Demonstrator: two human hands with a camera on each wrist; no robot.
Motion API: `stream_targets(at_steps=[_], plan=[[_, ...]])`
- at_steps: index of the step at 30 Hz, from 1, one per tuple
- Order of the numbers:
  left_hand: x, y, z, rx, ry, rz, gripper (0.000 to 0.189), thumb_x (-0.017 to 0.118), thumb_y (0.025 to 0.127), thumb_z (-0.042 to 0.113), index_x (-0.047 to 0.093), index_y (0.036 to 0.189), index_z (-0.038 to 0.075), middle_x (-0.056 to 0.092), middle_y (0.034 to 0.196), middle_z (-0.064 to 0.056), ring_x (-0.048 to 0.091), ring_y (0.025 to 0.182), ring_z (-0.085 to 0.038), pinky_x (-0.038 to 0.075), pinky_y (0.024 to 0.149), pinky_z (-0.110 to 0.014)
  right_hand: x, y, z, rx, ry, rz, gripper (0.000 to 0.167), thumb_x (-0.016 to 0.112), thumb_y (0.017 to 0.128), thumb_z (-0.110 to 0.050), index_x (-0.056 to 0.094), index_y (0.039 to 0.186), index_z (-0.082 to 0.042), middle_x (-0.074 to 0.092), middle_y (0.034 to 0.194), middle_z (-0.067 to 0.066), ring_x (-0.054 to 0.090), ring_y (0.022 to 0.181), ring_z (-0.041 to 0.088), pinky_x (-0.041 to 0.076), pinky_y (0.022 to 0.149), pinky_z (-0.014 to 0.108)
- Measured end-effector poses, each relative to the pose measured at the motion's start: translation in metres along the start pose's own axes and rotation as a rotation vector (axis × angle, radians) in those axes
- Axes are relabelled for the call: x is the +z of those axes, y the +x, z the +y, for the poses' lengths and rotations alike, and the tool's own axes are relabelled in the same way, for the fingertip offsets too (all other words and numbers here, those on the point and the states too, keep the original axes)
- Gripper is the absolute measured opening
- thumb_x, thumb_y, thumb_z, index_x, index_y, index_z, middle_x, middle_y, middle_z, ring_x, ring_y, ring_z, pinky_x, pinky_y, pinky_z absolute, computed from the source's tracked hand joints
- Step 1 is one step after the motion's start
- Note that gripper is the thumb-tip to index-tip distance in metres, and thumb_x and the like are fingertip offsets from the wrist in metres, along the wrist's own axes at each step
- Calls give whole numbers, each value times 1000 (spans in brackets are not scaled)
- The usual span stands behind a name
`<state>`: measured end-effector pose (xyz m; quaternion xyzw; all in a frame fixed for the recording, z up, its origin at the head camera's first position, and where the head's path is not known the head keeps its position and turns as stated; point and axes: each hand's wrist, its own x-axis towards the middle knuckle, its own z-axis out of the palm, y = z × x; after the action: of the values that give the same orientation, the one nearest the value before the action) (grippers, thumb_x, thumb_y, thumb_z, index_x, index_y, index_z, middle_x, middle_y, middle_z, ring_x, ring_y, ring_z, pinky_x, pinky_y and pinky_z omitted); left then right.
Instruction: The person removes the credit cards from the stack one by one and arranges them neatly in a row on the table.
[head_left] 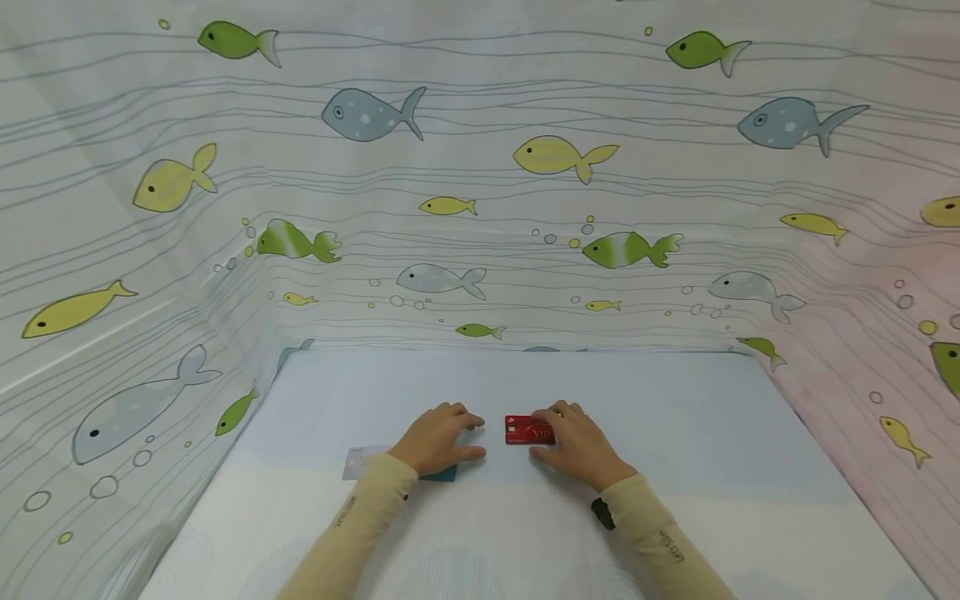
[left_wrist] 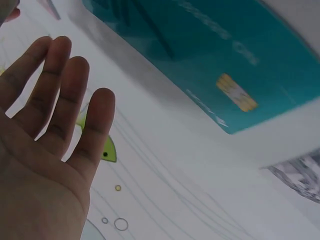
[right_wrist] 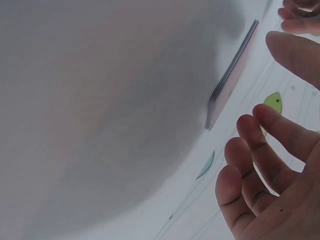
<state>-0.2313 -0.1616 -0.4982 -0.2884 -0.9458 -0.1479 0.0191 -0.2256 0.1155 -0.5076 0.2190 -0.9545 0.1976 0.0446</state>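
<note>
A red bank-style card (head_left: 519,429) with a chip and "VIP" lettering lies on the white cloth. My right hand (head_left: 576,446) is over its right end, covering that part. The right wrist view shows a thin stack of cards (right_wrist: 232,72) edge-on, and the fingers there look apart from it, holding nothing. To the left, my left hand (head_left: 438,440) is raised with fingers spread and nothing in them. Partly hidden under its wrist is a teal chip card (left_wrist: 200,60), with a pale grey card (head_left: 358,464) beside it.
The cards lie on a pale blue and white cloth surface (head_left: 675,425). A fish-printed curtain (head_left: 480,233) rises behind and on both sides. A grey patterned corner (left_wrist: 302,177) shows at the right edge of the left wrist view. Something black (head_left: 602,513) is at the right wrist.
</note>
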Motion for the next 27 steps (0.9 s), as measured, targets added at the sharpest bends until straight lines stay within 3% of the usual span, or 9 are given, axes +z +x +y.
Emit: stream_targets(at_steps=[9, 16, 27], plan=[[5, 19, 14, -6, 45, -51, 51, 75, 89, 49, 69, 128, 17, 65, 120, -2, 60, 108, -21, 52, 93, -41, -5, 0, 19, 30, 29, -56, 59, 84, 83, -37, 64, 134, -13, 62, 120, 6, 55, 109, 25, 49, 96, 44], [13, 36, 22, 3, 125, -65, 56, 74, 89, 51, 65, 134, 18, 63, 123, -2, 60, 109, -19, 52, 94, -38, -7, 4, 25, 44, -10, -76, 59, 83, 84, -38, 64, 133, -11, 63, 120, 8, 55, 108, 28, 48, 96, 49], [23, 55, 31, -1, 156, -100, 59, 74, 90, 48, 62, 138, 15, 61, 122, -3, 59, 107, -19, 51, 94, -37, -5, 8, 32, 25, -51, -132, 69, 81, 84, -45, 59, 142, -12, 60, 125, 11, 52, 110, 30, 46, 95, 53]])
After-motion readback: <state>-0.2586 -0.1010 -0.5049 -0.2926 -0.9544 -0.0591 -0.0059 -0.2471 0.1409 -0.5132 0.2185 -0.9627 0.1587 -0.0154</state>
